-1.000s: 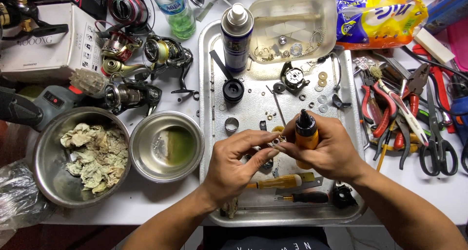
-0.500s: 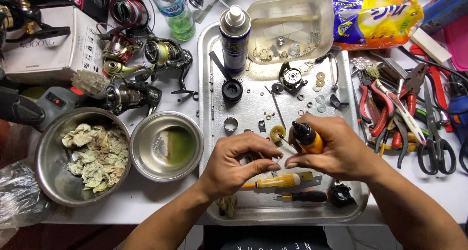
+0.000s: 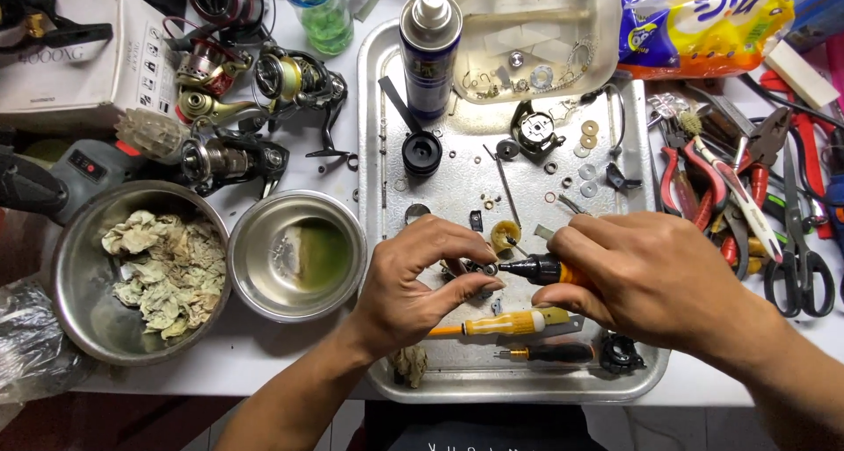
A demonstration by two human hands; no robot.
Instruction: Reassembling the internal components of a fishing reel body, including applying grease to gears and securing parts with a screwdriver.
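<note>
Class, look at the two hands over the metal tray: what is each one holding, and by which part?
The right hand grips a screwdriver by its black-and-orange handle. The left hand pinches a small metal part at the screwdriver's tip between fingertips.

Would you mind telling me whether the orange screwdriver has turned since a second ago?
Yes. The orange screwdriver stood upright before; now it lies level over the tray.

Metal tray (image 3: 376,196): middle strip strewn with washers and small parts, passable only from above. Far end blocked by upright spray can (image 3: 430,51) and clear plastic tub (image 3: 536,38). Near edge taken by two screwdrivers (image 3: 505,324). Left flank walled by two steel bowls (image 3: 299,256), touching; fishing reels (image 3: 255,108) behind them. Right flank crowded with pliers and scissors (image 3: 747,205). Bare white tabletop (image 3: 290,350) shows along the near-left edge.
</note>
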